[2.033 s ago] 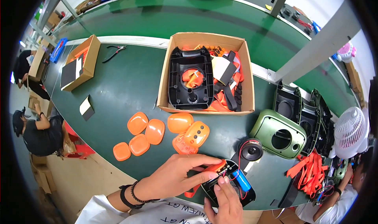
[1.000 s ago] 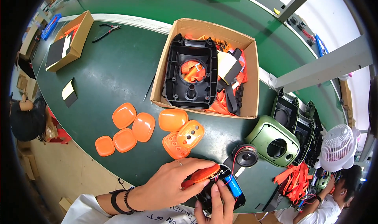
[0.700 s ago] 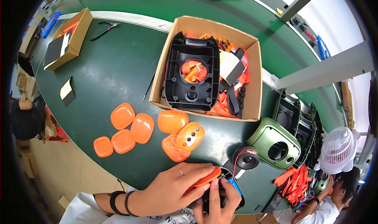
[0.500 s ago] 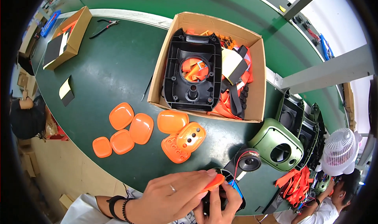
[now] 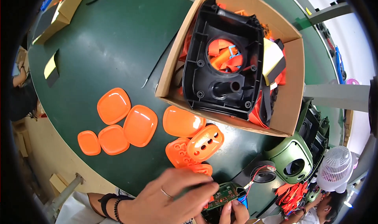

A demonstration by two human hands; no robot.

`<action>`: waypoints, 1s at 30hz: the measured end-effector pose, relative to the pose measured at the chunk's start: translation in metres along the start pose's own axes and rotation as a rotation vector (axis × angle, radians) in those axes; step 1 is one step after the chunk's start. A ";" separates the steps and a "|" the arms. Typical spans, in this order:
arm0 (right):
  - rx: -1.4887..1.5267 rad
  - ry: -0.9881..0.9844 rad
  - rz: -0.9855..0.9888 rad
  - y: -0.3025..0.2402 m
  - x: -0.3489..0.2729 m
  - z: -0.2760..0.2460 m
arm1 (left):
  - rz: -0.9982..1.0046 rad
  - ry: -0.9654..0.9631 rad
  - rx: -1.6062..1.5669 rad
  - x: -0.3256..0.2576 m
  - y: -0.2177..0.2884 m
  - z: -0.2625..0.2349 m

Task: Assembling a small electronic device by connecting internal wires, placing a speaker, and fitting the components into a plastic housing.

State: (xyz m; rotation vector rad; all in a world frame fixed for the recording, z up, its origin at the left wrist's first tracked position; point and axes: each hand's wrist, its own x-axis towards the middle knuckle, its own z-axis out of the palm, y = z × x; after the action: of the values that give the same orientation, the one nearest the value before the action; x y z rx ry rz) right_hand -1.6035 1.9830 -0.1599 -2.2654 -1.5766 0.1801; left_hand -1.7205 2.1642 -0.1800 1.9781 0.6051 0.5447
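Observation:
A green circuit board [image 5: 225, 195] sits at the lower middle, over a dark housing with a blue part [image 5: 243, 202] at its right side. Bent fingers of my right hand [image 5: 235, 213] press along the board's near edge, closed on it. My left hand [image 5: 167, 194], with a ring and dark wristbands, reaches over the board's left end. Its fingers are curled and partly blurred, and the thumb is hidden, so its grip does not show. Just beyond it, an orange molded piece [image 5: 201, 169] rests beside an orange cover with round holes [image 5: 206, 143].
Several smooth orange covers [image 5: 140, 126] lie on the green table [image 5: 106, 54]. A cardboard box [image 5: 294, 78] holds a black housing [image 5: 197, 86] and orange straps. At right are a speaker [image 5: 264, 176], green shells [image 5: 291, 157], a white fan [image 5: 334, 165] and another person.
The orange piece held between my fingers has gone from them, and a similar piece now shows by the orange covers. The circuit board has come into sight. The view has shifted closer.

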 end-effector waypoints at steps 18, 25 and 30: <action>-0.015 0.514 -0.297 0.039 -0.042 0.034 | -0.245 -0.338 -0.572 0.017 0.006 0.003; -0.051 0.563 -0.435 0.056 -0.068 0.038 | -0.208 -0.349 -0.559 0.021 0.007 0.001; 0.033 0.441 -0.321 0.046 -0.049 0.025 | -0.215 -0.181 -0.765 0.023 0.008 0.003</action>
State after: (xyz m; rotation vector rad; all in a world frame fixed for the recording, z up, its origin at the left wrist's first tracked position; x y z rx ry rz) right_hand -1.5889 1.9293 -0.2049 -1.8271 -1.6386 -0.3513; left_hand -1.6992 2.1734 -0.1708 1.2061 0.4031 0.3785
